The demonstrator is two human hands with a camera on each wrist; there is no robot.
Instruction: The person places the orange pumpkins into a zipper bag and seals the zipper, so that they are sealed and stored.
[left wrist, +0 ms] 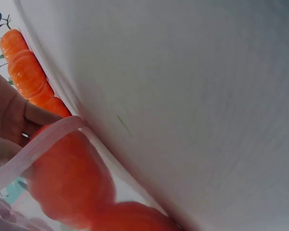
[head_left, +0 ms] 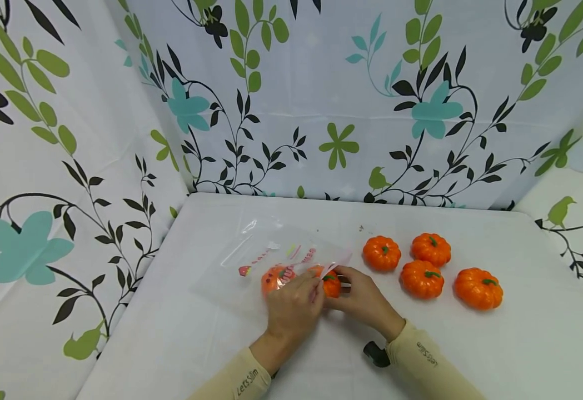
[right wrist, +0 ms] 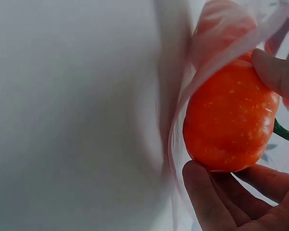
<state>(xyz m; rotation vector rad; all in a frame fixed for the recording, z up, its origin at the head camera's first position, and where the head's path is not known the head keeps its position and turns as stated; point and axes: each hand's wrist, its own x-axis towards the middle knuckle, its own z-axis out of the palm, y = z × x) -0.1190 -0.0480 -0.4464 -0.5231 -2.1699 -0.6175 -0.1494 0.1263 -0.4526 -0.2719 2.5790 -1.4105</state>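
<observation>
The right hand (head_left: 363, 299) grasps a small orange toy pumpkin (right wrist: 231, 118) between thumb and fingers, at the mouth of a clear printed zip bag (head_left: 251, 256), partly inside it. The left hand (head_left: 293, 311) pinches the bag's pink edge. A second pumpkin (head_left: 273, 279) lies inside; four more pumpkins (head_left: 422, 279) sit on the white surface (head_left: 536, 278), to the right.

Both sleeved forearms (head_left: 431, 361) are reaching forward and converging. The left hand (head_left: 293, 308) is pinching, its back facing upward; just beside it, the right hand (head_left: 361, 300) is gripping, its thumb (right wrist: 279, 74) and fingers (right wrist: 204, 192) curving in from opposite sides.
</observation>
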